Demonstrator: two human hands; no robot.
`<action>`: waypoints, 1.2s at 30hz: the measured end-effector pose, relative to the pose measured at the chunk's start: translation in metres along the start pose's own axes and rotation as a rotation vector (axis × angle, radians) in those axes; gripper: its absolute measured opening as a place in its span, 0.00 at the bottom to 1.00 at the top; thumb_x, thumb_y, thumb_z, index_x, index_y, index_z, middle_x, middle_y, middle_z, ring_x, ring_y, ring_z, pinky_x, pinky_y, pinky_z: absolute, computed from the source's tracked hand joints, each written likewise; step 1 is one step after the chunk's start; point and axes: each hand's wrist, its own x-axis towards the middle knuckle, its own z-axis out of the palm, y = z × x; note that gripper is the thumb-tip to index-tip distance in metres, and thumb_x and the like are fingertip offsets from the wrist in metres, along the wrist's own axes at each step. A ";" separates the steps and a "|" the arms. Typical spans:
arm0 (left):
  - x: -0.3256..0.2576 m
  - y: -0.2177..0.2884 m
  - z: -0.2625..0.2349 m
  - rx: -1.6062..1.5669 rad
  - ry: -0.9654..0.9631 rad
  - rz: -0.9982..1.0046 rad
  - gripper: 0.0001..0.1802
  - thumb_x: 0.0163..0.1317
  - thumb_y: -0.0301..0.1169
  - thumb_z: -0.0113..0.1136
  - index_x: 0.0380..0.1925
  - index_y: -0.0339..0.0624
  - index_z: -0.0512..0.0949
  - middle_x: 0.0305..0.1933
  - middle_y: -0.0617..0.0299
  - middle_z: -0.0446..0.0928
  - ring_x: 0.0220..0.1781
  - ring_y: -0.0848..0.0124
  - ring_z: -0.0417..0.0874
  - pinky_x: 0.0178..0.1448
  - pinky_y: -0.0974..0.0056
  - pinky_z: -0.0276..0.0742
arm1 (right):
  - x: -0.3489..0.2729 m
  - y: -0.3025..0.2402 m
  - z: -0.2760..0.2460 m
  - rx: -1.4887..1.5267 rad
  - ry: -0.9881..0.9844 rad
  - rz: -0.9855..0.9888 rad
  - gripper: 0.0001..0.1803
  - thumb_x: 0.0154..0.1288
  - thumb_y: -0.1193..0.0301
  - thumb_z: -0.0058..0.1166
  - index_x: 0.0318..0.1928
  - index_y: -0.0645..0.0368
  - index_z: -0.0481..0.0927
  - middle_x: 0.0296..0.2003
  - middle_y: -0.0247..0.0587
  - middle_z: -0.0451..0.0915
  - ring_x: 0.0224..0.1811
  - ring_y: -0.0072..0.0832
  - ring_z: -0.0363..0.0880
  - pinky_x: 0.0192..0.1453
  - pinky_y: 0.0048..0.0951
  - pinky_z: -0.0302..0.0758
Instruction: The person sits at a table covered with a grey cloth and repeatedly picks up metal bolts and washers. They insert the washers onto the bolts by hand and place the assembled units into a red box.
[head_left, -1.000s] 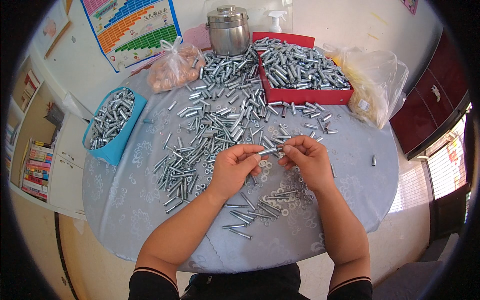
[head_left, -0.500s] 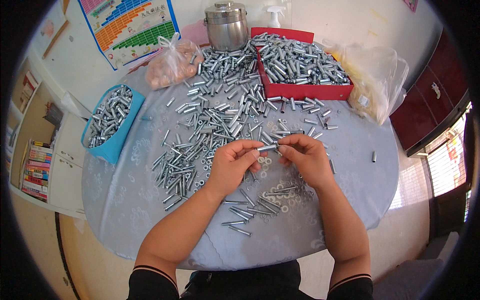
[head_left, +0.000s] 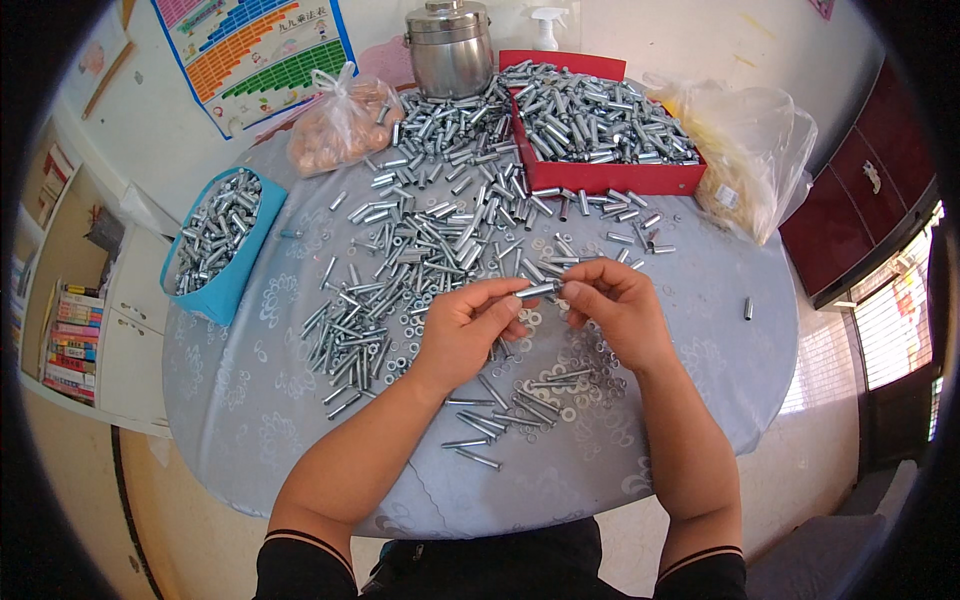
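Note:
A silvery metal sleeve anchor (head_left: 538, 291) lies nearly level between my two hands, above the middle of the table. My left hand (head_left: 468, 328) pinches its left end between thumb and forefinger. At its right end, the thumb and fingertips of my right hand (head_left: 622, 308) close round the tip, and whatever small part they cover is hidden. Beneath and beside my hands lie loose bolts (head_left: 478, 424) and pale flat washers (head_left: 568, 412). A heap of metal sleeves and bolts (head_left: 440, 240) spreads farther back.
A red box (head_left: 620, 180) full of metal sleeves stands at the back, a blue bin (head_left: 228, 290) of similar parts at the left. Around them are a tied bag of round brown things (head_left: 335, 145), a steel pot (head_left: 450, 60), a clear plastic bag (head_left: 765, 165) and a spray bottle (head_left: 547, 28).
My right hand has shifted slightly right and up, its fingers changing position at the anchor's end. The left hand keeps its pinch.

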 end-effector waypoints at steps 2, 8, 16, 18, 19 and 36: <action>0.000 0.000 -0.001 -0.062 0.024 0.039 0.13 0.67 0.24 0.55 0.50 0.32 0.78 0.42 0.55 0.84 0.32 0.77 0.81 0.37 0.72 0.79 | -0.002 -0.008 0.002 0.042 0.042 -0.018 0.08 0.64 0.76 0.60 0.43 0.64 0.81 0.31 0.32 0.82 0.29 0.17 0.77 0.33 0.20 0.74; 0.000 0.006 -0.007 -0.085 0.211 0.124 0.12 0.65 0.24 0.52 0.46 0.31 0.79 0.37 0.53 0.83 0.28 0.75 0.78 0.34 0.69 0.77 | -0.003 -0.001 -0.005 -0.198 -0.005 -0.029 0.05 0.63 0.76 0.61 0.39 0.64 0.82 0.29 0.29 0.81 0.29 0.13 0.75 0.33 0.18 0.72; 0.010 0.005 -0.028 -0.217 0.430 0.212 0.11 0.64 0.26 0.49 0.40 0.33 0.79 0.30 0.59 0.79 0.24 0.76 0.75 0.28 0.70 0.73 | 0.001 0.009 -0.005 -0.336 0.116 -0.178 0.07 0.63 0.76 0.61 0.41 0.63 0.83 0.30 0.30 0.81 0.27 0.14 0.73 0.32 0.19 0.71; 0.010 0.005 -0.031 -0.243 0.438 0.215 0.11 0.64 0.26 0.50 0.40 0.33 0.79 0.29 0.59 0.79 0.24 0.76 0.74 0.27 0.71 0.72 | -0.001 0.012 -0.002 -0.447 0.107 -0.275 0.07 0.62 0.76 0.60 0.41 0.62 0.83 0.31 0.30 0.81 0.27 0.14 0.73 0.32 0.19 0.71; 0.010 0.006 -0.031 -0.239 0.440 0.208 0.11 0.64 0.26 0.50 0.40 0.33 0.79 0.29 0.59 0.79 0.24 0.76 0.74 0.27 0.71 0.72 | -0.003 0.009 0.002 -0.498 0.100 -0.311 0.07 0.62 0.76 0.60 0.41 0.62 0.83 0.31 0.30 0.81 0.27 0.14 0.72 0.32 0.19 0.71; 0.007 0.026 -0.022 -0.215 0.435 0.208 0.11 0.63 0.26 0.52 0.41 0.34 0.80 0.28 0.59 0.80 0.21 0.78 0.74 0.25 0.71 0.70 | 0.007 0.014 -0.010 -0.347 0.443 -0.283 0.06 0.63 0.76 0.59 0.39 0.63 0.83 0.26 0.26 0.76 0.26 0.11 0.66 0.30 0.17 0.66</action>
